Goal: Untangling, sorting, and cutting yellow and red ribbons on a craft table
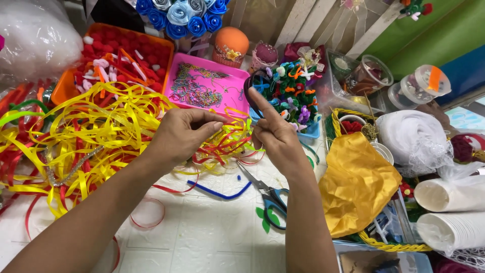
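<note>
Hands meet above the white table [212, 237]: your left hand [179, 134] pinches a thin red ribbon [230, 132] taut toward your right hand [275, 136], fingers closed on a dark purple strip [249, 91]; scissors [265, 192] lie below.

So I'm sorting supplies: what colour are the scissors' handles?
Blue and black, on the scissors, seen in the head view.

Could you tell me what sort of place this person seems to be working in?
Probably a handicraft work table. Loose yellow ribbons pile up beside the left hand, scissors lie below the right hand, and a pink tray and blue ribbon roses sit behind.
</note>
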